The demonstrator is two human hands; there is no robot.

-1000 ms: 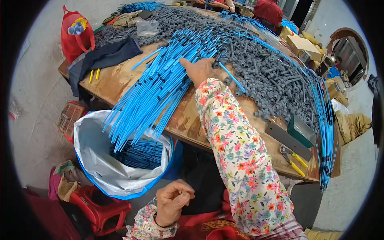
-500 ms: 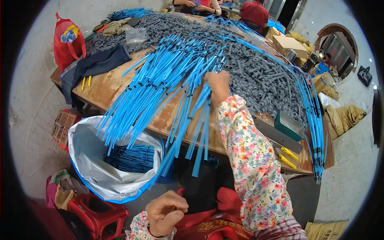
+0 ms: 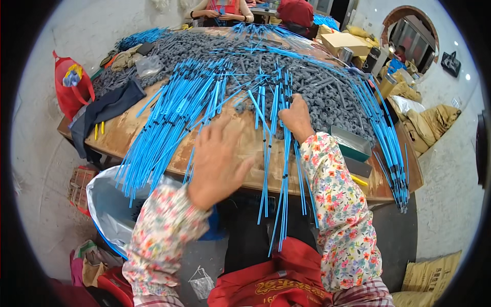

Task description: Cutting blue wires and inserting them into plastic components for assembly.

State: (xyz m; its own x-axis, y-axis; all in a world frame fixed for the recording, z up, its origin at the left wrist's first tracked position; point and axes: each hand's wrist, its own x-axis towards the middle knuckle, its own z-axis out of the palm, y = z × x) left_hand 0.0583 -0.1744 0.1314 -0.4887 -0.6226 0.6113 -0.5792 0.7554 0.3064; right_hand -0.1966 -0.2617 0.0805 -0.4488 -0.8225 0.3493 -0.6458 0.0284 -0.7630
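A few thin blue plastic rods [image 3: 283, 179] with black bands hang over the table's front edge. At their upper part my right hand [image 3: 297, 118] is closed on some of them, its fingertips partly hidden. My left hand [image 3: 217, 163], slightly blurred, hovers over the front of the table with fingers spread, holding nothing. Beyond it lies a large fanned pile of the same blue rods [image 3: 169, 123]. Dark grey ribbed plastic fittings [image 3: 327, 92] are heaped just past my right hand.
Below the left edge stands a silver-lined bag [image 3: 105, 197]. A green box [image 3: 353, 146] and yellow handles [image 3: 359, 180] lie at the right front. More blue rods [image 3: 388, 153] overhang the right edge. A red bag [image 3: 69, 92] sits at left; another person [image 3: 225, 10] works across the table.
My left hand has risen from my lap to above the table and opened. My right hand has shifted right with rods, which now hang apart from the big pile. The view has shifted slightly.
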